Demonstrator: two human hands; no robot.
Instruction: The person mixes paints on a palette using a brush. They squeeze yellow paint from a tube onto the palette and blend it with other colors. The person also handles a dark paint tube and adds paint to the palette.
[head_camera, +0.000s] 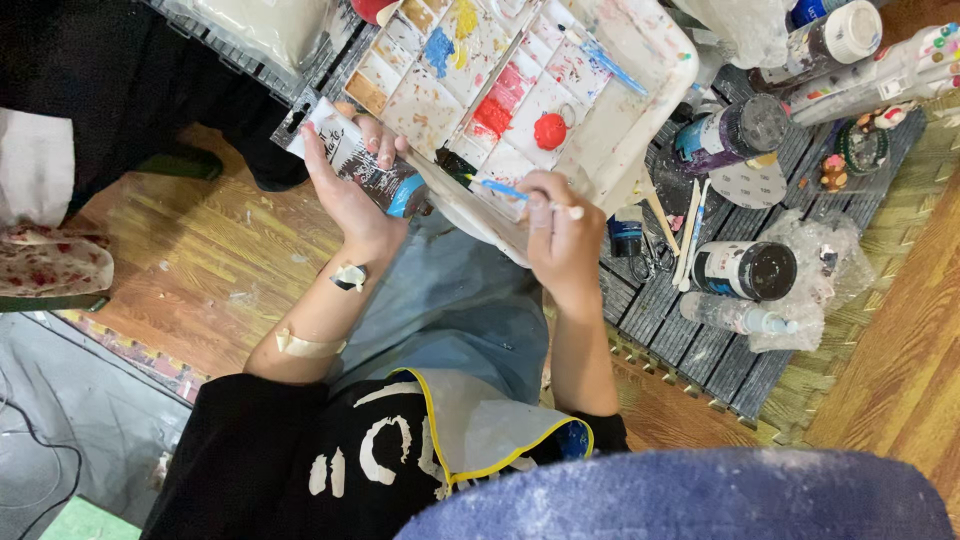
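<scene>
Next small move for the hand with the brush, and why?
Probably dip the thin blue-handled paintbrush in the right hand into the round red paint blob: its tip sits by the white plastic palette edge, while the left hand grips a white paint tube.

A white paint tube (360, 165) with a blue cap lies slanted; a thin blue-handled brush (520, 194) points toward the paint-stained white palette (520, 80).

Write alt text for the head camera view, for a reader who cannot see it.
Seen from above, a person's left hand holds a white paint tube while the right hand holds a thin blue-handled brush at the edge of a white palette with wells of red, blue and yellow paint. Paint jars stand on a dark slatted mat over a wooden floor.
</scene>
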